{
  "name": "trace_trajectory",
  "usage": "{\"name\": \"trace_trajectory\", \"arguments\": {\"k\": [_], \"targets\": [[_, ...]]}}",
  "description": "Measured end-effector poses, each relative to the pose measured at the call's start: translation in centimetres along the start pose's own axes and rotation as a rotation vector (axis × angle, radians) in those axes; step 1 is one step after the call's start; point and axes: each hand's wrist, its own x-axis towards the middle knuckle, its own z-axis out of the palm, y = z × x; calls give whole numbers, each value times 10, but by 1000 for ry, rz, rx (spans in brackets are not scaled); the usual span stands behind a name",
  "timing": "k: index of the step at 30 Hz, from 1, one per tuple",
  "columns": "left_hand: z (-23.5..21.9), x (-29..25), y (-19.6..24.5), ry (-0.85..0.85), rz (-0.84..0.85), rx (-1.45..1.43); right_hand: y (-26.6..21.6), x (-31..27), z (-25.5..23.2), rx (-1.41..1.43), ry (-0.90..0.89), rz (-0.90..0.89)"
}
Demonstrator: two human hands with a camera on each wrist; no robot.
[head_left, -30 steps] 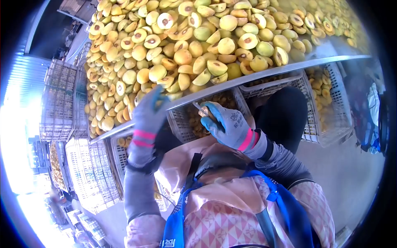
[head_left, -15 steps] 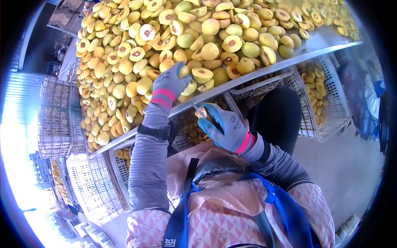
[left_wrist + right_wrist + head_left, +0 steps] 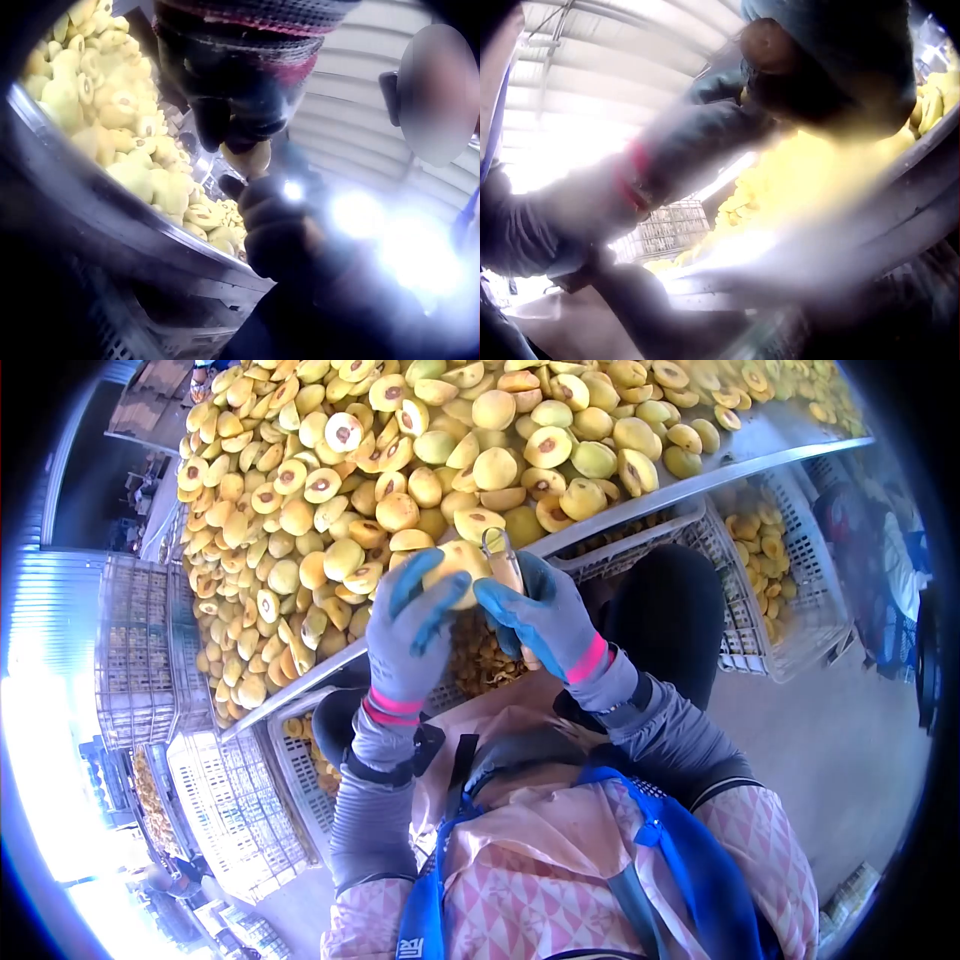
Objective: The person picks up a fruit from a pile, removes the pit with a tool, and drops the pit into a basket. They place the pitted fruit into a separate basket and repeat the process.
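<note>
In the head view my gloved left hand (image 3: 412, 615) holds a yellow peach half (image 3: 457, 572) between thumb and fingers, just above the table edge. My gloved right hand (image 3: 548, 612) grips a pitting tool (image 3: 508, 568) with a wooden handle and a metal loop at its tip. The loop stands upright close beside the peach half. In the left wrist view, the left hand (image 3: 232, 90) pinches the peach half (image 3: 247, 156) from above, with the right hand below it. The round end of the wooden handle (image 3: 767, 45) juts from the right hand in the right wrist view.
Many halved peaches (image 3: 300, 515) cover the metal table, whose raised rim (image 3: 680, 490) runs in front of me. Plastic crates (image 3: 740, 630) of peaches stand under the edge; one between my knees holds darker pieces (image 3: 490, 660). Stacked crates (image 3: 140, 650) are at the left.
The left hand reached into the peach pile, then came back toward me with a peach half. The right hand has raised the tool, its loop now pointing up beside the fruit.
</note>
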Motion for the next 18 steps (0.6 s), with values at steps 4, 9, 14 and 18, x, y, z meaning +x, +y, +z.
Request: {"name": "trace_trajectory", "arguments": {"k": [4, 9, 14, 18], "targets": [[-6, -13, 22, -25, 3, -62, 1, -6, 2, 79, -90, 72], [6, -45, 15, 124, -862, -1324, 22, -10, 16, 134, -105, 36], [7, -59, -2, -50, -461, -88, 42, -4, 13, 24, -76, -80], [0, -48, 10, 316, -1271, -1537, 51, -3, 14, -614, -21, -473]]}}
